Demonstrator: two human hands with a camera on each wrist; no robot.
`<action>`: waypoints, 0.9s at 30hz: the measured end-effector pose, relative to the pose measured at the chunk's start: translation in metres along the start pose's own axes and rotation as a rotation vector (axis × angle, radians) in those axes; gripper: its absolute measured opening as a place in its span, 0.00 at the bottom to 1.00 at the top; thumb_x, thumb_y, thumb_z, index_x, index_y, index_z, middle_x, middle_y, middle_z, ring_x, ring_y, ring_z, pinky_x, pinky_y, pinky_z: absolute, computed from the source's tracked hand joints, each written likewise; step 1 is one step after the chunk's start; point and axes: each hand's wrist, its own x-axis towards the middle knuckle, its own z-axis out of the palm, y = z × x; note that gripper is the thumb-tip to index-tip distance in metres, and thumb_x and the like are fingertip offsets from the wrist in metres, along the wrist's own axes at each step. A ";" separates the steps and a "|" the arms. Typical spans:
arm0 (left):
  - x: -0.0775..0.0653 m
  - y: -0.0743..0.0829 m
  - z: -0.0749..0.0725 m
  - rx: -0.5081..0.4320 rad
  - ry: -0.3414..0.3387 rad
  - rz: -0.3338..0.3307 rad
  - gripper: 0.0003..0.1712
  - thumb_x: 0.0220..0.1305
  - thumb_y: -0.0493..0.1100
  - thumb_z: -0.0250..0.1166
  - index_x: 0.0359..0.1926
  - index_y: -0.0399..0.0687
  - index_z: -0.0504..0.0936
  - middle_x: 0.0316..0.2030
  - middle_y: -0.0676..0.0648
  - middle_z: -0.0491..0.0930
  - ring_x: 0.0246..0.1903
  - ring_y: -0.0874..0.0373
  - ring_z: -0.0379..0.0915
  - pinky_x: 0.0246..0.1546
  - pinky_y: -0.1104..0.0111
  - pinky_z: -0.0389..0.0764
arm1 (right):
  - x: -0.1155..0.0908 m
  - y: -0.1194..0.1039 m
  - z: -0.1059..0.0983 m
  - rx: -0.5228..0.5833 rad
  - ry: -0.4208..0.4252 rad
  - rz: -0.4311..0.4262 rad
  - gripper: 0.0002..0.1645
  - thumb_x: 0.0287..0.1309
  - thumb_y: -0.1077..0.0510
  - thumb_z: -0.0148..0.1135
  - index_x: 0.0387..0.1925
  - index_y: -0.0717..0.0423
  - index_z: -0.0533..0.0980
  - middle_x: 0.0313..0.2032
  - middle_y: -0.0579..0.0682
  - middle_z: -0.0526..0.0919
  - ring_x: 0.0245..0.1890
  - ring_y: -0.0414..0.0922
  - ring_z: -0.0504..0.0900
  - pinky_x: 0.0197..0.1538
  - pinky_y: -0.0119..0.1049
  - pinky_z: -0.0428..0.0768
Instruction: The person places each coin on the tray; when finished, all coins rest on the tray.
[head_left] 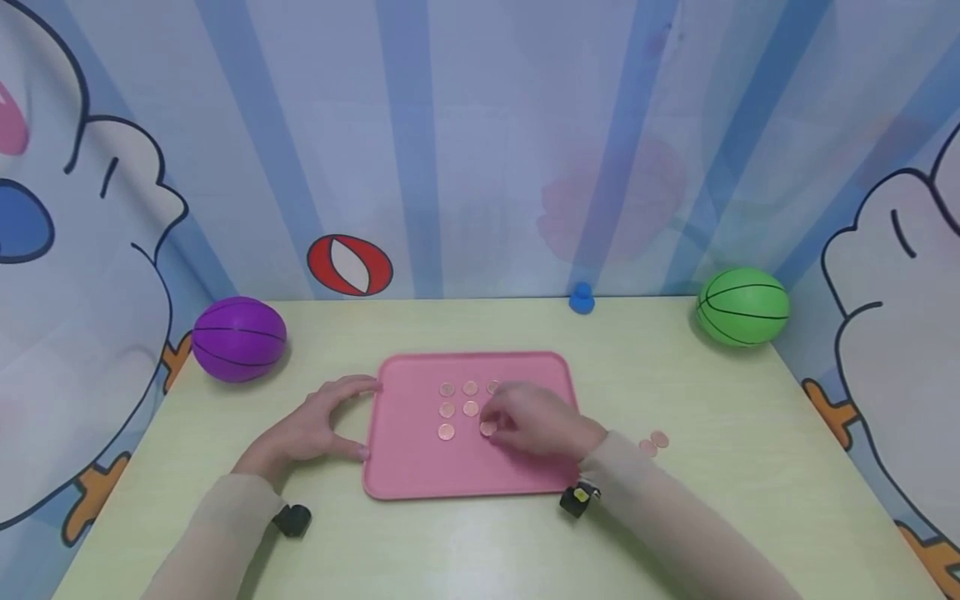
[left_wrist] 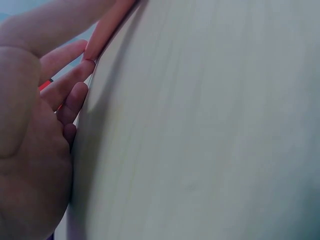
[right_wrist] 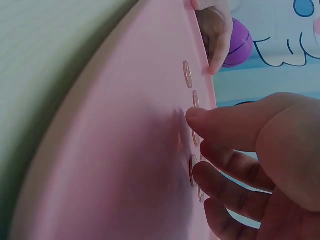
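A pink tray (head_left: 408, 471) lies on the table with several copper coins (head_left: 446, 432) set out in rows. My right hand (head_left: 543, 421) is over the tray's right half, fingers bent and spread from the thumb. One coin (head_left: 488, 428) lies flat by its fingertips; in the right wrist view, that coin (right_wrist: 193, 170) seems to touch a finger while the thumb stays apart. At the tray's left side, my left hand (head_left: 311, 425) rests its thumb and fingertips against the rim. The left wrist view shows those fingers (left_wrist: 75, 97) beside the tray edge (left_wrist: 107, 27).
Loose coins (head_left: 658, 439) lie on the table right of the tray. A purple ball (head_left: 239, 339) stands at the back left, a green ball (head_left: 742, 307) at the back right. Near the printed backdrop (head_left: 480, 167) sits a small blue knob-shaped object (head_left: 582, 298).
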 end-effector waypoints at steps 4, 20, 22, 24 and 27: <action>0.000 -0.001 0.000 0.002 0.004 0.019 0.59 0.44 0.54 0.87 0.77 0.59 0.69 0.78 0.45 0.63 0.77 0.37 0.50 0.72 0.26 0.46 | 0.003 -0.003 0.004 -0.026 -0.011 0.000 0.11 0.63 0.56 0.75 0.46 0.49 0.89 0.35 0.38 0.81 0.35 0.36 0.76 0.42 0.30 0.79; 0.000 0.001 0.000 -0.008 -0.001 0.004 0.60 0.42 0.54 0.88 0.77 0.60 0.69 0.78 0.46 0.62 0.78 0.39 0.50 0.73 0.28 0.48 | 0.005 -0.005 0.008 -0.047 -0.022 0.009 0.09 0.63 0.57 0.75 0.45 0.48 0.89 0.34 0.36 0.83 0.34 0.34 0.76 0.47 0.31 0.82; 0.000 0.001 0.000 -0.007 -0.002 -0.001 0.60 0.42 0.54 0.88 0.77 0.61 0.69 0.78 0.46 0.62 0.78 0.39 0.49 0.73 0.28 0.47 | 0.005 -0.006 0.008 -0.045 -0.024 0.024 0.10 0.63 0.57 0.75 0.46 0.48 0.89 0.35 0.37 0.83 0.35 0.35 0.77 0.46 0.31 0.81; 0.000 0.001 0.000 -0.005 -0.002 -0.004 0.60 0.42 0.54 0.88 0.77 0.62 0.69 0.78 0.47 0.62 0.78 0.39 0.49 0.73 0.27 0.47 | 0.005 -0.007 0.008 -0.049 -0.024 0.036 0.10 0.63 0.57 0.75 0.46 0.49 0.89 0.36 0.38 0.84 0.36 0.35 0.77 0.47 0.32 0.82; 0.000 0.000 0.000 -0.007 -0.003 -0.007 0.60 0.42 0.54 0.88 0.77 0.62 0.69 0.78 0.47 0.62 0.78 0.39 0.49 0.73 0.28 0.47 | 0.007 -0.009 0.010 -0.047 -0.017 0.054 0.09 0.64 0.57 0.74 0.46 0.49 0.89 0.35 0.38 0.84 0.36 0.35 0.77 0.51 0.33 0.82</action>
